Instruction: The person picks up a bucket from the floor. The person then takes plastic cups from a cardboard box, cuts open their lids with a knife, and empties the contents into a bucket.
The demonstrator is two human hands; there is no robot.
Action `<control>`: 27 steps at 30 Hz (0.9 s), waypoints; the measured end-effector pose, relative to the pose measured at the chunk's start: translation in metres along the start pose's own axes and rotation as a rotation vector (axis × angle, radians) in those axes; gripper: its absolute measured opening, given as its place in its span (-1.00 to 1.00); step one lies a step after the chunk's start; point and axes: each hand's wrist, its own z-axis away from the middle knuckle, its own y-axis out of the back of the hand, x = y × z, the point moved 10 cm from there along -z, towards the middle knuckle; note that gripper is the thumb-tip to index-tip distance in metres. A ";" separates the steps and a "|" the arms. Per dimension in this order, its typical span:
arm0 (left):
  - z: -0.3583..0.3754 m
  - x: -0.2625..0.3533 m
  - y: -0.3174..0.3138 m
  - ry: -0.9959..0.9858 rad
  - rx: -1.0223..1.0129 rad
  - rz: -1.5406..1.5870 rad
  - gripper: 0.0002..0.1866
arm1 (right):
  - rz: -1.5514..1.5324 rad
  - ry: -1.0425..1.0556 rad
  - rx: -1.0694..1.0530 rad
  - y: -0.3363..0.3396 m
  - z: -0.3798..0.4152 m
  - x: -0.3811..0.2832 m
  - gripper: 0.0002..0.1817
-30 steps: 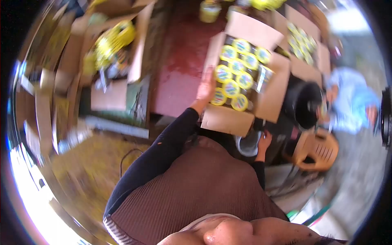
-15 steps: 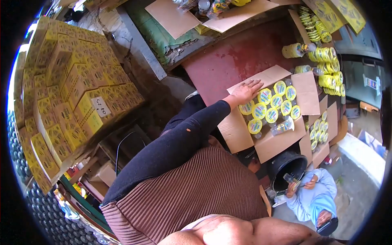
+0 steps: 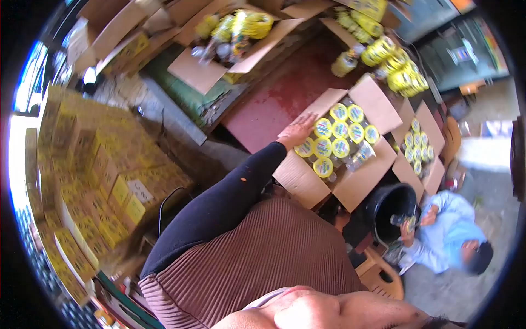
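Observation:
My left hand, in a black sleeve, lies with its fingers stretched out on the far left flap of an open cardboard box. Clear plastic containers with round yellow-rimmed tops stand upright in rows inside. On the near side, one clear container lies tipped over by the inner flap. The hand sits right beside the row's left end and holds nothing. My right hand does not show clearly; only a patch of skin appears under the box's near corner, partly hidden.
A black bucket stands below the box. Beside it a person in light blue holds a small clear container. Another box holds similar containers. Stacked yellow cartons fill the left. Yellow bundles lie at the back; an orange chair is nearby.
The camera view has turned and shifted, so the box and my arm appear further left. My left hand stays on the flap with its fingers outstretched. The other person's head has shifted.

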 end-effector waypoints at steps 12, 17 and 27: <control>-0.021 -0.010 -0.032 0.083 -0.191 0.049 -0.37 | 0.142 -0.398 0.072 0.026 0.034 -0.020 -0.66; -0.032 -0.020 -0.033 -0.162 -0.030 -0.082 -0.36 | 0.046 -0.495 0.094 0.024 0.043 -0.019 -0.66; -0.022 0.119 -0.029 -0.401 0.092 -0.354 -0.40 | 0.384 -0.391 0.175 0.012 0.033 -0.022 -0.73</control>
